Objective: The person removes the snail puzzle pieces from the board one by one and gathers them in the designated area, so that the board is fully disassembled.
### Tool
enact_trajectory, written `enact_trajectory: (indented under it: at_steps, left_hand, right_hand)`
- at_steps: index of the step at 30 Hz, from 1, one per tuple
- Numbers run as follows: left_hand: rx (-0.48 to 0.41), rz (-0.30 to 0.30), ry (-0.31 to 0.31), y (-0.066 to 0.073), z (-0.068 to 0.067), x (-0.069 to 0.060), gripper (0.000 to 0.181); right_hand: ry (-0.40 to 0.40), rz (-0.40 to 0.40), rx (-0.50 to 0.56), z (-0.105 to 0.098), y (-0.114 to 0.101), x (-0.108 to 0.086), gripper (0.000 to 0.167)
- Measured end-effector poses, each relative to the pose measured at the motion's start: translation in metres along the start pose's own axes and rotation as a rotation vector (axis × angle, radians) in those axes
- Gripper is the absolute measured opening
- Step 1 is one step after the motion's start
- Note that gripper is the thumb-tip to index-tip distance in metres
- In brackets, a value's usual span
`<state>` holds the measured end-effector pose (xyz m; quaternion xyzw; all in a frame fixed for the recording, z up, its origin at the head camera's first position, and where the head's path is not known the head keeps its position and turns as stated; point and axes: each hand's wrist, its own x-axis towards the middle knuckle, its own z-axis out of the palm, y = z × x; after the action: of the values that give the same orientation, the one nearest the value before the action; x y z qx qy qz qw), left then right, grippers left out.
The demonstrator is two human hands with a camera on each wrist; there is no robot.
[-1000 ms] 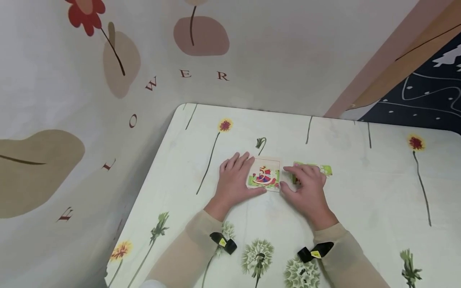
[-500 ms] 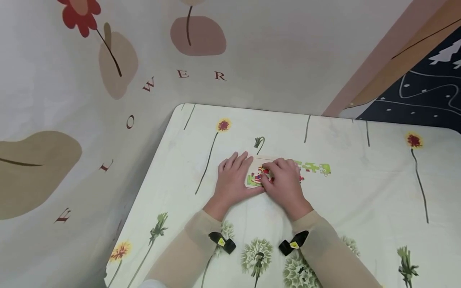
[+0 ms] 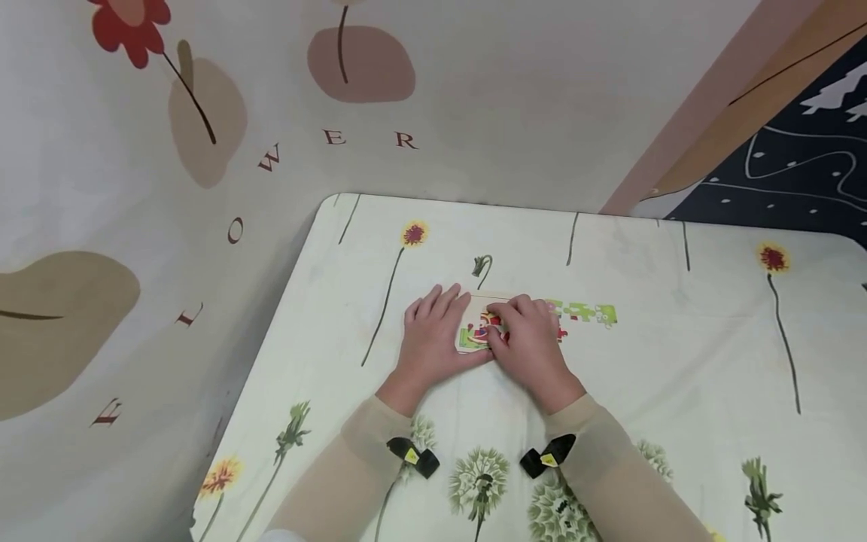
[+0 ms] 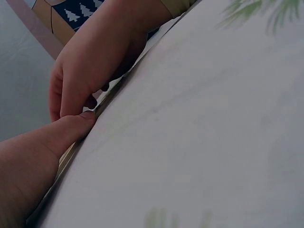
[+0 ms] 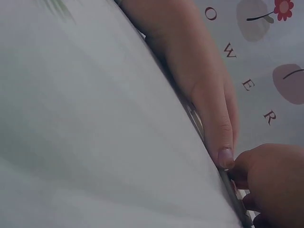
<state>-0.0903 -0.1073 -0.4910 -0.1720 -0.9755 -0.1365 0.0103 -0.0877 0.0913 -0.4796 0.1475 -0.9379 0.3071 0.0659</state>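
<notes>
A small jigsaw board [image 3: 478, 302] with a cream ground and pale rim lies flat on the table. Part of its red and green picture shows between the hands. My left hand [image 3: 431, 331] rests along its left side, long fingers extended and thumb on the near edge. Over the board's right half, my right hand [image 3: 531, 342] has its thumb and index finger bent around a red jigsaw piece [image 3: 491, 322], most of it hidden by the fingers. In the right wrist view the left thumb [image 5: 226, 156] nearly meets the right fingers.
Loose green jigsaw pieces [image 3: 581, 310] lie just right of the right hand, with a red piece [image 3: 562, 333] half covered beside it. The white tablecloth [image 3: 691, 361] has printed flowers. A printed curtain [image 3: 501, 135] hangs behind the table's far edge.
The right hand has moved left from beside the board onto its picture, then stayed there with its fingers bent. More loose pieces at the right are uncovered. The left hand keeps its place.
</notes>
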Motion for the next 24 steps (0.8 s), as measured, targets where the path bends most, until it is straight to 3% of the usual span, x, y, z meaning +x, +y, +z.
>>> enact_trajectory:
  at_steps: [8, 18, 24]
  left_hand:
    - [-0.011, 0.009, 0.007, 0.002, 0.001, 0.001, 0.108]
    - [-0.007, -0.013, -0.013, 0.001, 0.000, 0.000, 0.109]
    - [-0.023, -0.018, -0.034, 0.000, -0.002, 0.000, 0.109]
  right_hand:
    - [-0.038, 0.034, 0.010, -0.004, 0.002, 0.000, 0.030]
    - [-0.198, 0.123, -0.075, -0.011, -0.010, 0.005, 0.032]
    - [-0.224, 0.166, -0.075, -0.013, -0.016, 0.008, 0.031]
